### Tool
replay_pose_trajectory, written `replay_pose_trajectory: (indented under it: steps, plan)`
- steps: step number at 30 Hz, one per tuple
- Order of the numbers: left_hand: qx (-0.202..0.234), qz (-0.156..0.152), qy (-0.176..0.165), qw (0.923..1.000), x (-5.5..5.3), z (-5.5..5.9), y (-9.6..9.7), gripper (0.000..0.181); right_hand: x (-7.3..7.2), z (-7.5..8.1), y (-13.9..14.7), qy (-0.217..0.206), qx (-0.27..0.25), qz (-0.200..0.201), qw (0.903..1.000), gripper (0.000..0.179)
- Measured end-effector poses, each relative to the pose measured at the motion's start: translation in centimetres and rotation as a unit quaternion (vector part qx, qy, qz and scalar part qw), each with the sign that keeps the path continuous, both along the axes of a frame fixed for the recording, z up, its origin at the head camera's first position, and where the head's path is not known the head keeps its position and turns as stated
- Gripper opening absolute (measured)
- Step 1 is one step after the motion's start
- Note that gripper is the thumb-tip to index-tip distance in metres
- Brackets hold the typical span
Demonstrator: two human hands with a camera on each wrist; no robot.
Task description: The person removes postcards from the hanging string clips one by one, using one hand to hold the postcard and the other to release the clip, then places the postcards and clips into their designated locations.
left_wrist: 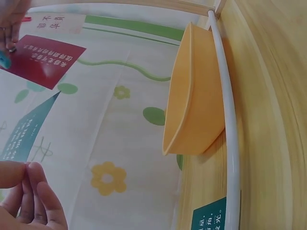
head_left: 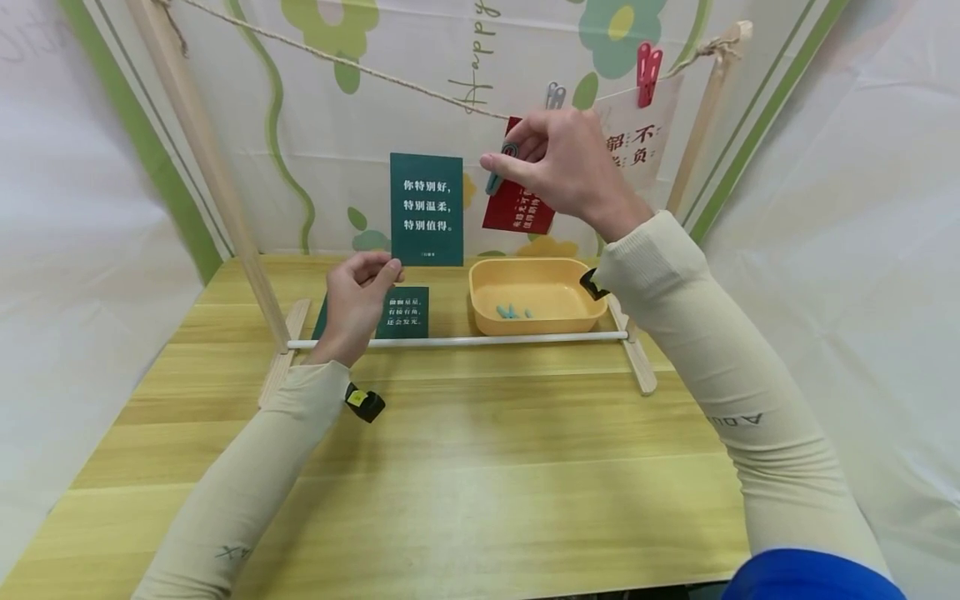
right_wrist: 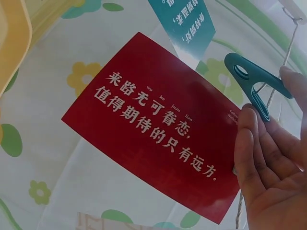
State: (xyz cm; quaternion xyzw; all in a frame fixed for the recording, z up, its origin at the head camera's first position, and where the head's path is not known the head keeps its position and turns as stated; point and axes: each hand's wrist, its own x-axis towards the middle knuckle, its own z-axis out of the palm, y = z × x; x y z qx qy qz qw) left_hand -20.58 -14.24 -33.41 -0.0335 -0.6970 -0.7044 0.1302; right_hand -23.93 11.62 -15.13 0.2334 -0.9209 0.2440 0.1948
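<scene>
1. Green card (head_left: pixel 427 208): extended above the left hand (head_left: pixel 356 304), whose thumb and fingers pinched its lower-left corner.
2. Teal clothespin (right_wrist: pixel 263 76): was pinched between thumb and fingers of the right hand (head_left: pixel 573 158).
3. Red card (right_wrist: pixel 153 129): hung beside that hand, below the rope (head_left: pixel 397 82).

Reading the clock from the left hand (head_left: pixel 354 307), I see broad room over the table (head_left: pixel 480 467) at five, this side of the white rod (head_left: pixel 465 341). A wooden post (head_left: pixel 202 137) blocks ten; the sagging rope (head_left: pixel 360 64) crosses twelve. The upheld green card (head_left: pixel 426 240) fills one, a slim gap parting it from the red card (head_left: pixel 516 210) and right hand (head_left: pixel 562 156) at two. The yellow tray (head_left: pixel 536 323) stands at three.
</scene>
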Motion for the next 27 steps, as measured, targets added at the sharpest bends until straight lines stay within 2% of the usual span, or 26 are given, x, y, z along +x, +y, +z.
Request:
replay_pose_trajectory:
  steps: [9, 20, 27]
  plan:
    - [-0.012, 0.002, -0.006, 0.9999, 0.4, -0.4, -0.5, 0.032, -0.2, -1.1, 0.7, 0.01, 0.001, 0.012, 0.9999, 0.045]
    - [-0.015, 0.002, -0.03, 0.9994, 0.9, -0.8, -0.9, 0.033, -0.3, -2.4, 1.3, -0.025, 0.0, 0.003, 0.9997, 0.045]
    - [-0.022, 0.003, -0.039, 0.999, 1.2, -1.0, -1.2, 0.036, -0.6, -3.4, 2.0, -0.024, 0.006, 0.008, 0.9997, 0.046]
